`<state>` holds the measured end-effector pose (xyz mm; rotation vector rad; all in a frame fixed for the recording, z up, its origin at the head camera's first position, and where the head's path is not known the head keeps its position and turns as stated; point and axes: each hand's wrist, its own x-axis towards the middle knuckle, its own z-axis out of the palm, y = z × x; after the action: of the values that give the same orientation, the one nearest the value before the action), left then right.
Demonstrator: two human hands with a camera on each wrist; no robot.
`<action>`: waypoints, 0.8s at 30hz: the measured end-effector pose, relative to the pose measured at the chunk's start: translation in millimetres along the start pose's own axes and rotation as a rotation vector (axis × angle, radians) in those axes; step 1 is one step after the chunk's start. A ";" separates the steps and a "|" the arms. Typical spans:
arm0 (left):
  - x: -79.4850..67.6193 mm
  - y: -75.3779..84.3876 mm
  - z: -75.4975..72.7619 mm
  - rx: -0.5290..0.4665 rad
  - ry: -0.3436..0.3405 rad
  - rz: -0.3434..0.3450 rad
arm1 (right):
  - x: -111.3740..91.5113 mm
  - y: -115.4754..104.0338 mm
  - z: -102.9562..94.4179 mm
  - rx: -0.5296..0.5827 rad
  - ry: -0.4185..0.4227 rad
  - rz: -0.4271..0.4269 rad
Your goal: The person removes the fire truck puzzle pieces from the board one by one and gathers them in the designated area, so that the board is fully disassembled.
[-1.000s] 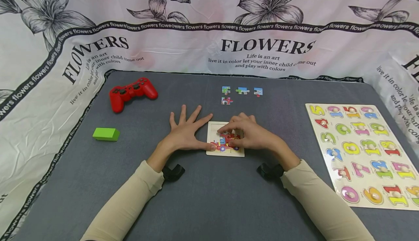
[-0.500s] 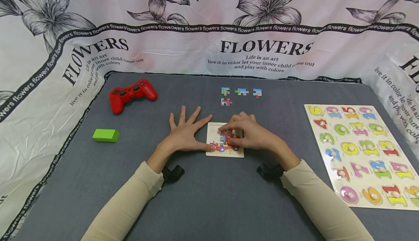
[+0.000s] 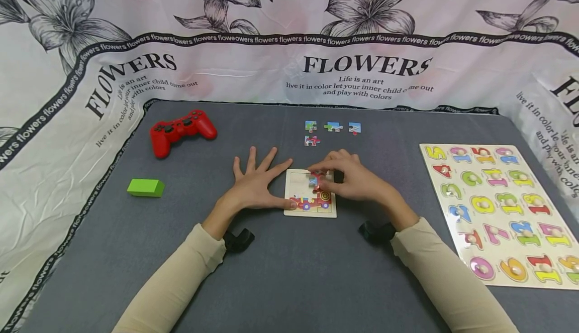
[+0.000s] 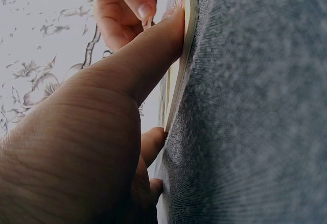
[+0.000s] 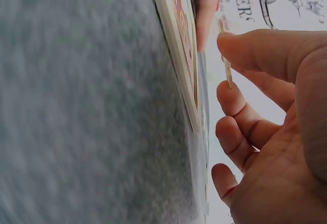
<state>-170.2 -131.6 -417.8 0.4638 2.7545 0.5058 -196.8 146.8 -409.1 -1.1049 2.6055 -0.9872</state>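
A small wooden jigsaw tray (image 3: 296, 178) lies in the middle of the table in the head view, its lower part filled with joined pieces showing a red vehicle (image 3: 312, 204). My left hand (image 3: 255, 188) is spread flat at the tray's left, its thumb pressing the lower left edge; the left wrist view shows that thumb (image 4: 166, 30) over the rim. My right hand (image 3: 355, 178) pinches a thin jigsaw piece (image 3: 313, 181) between thumb and fingers. The right wrist view has this piece (image 5: 228, 73) edge-on, raised off the tray (image 5: 176, 55).
Several loose jigsaw pieces (image 3: 333, 127) lie beyond the tray. A red game controller (image 3: 183, 131) and a green block (image 3: 146, 188) sit at the left. A number puzzle board (image 3: 499, 212) lies at the right, close to the right sleeve. Flower-printed cloth (image 3: 253, 67) borders the grey table.
My right hand has risen slightly and shifted right and away, carrying the pinched piece over the tray's upper part and uncovering more of the red vehicle. My left hand stays in place.
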 end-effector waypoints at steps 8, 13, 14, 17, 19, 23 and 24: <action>-0.1 1.2 -0.6 -0.003 0.009 0.000 | -2.8 10.3 -13.1 0.027 0.028 0.072; 0.4 1.0 1.0 0.002 0.010 -0.001 | -3.7 19.2 -23.4 0.043 0.085 0.108; 0.6 1.0 1.4 0.002 0.009 -0.001 | -3.7 21.1 -25.4 0.048 0.100 0.109; 0.4 1.4 1.3 0.003 0.005 -0.003 | -3.5 26.4 -30.0 0.061 0.133 0.112; 0.1 1.5 1.0 -0.001 0.003 -0.004 | -2.7 29.5 -32.6 0.064 0.144 0.112; -0.2 1.4 0.9 -0.006 0.007 -0.002 | 2.2 37.4 -35.7 0.043 0.152 0.122; -0.2 1.5 1.0 -0.008 0.009 -0.001 | 3.8 39.3 -36.2 0.035 0.152 0.129</action>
<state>-169.3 -130.0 -418.0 0.4598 2.7596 0.5199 -236.0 183.1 -405.1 -0.8733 2.7258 -1.1235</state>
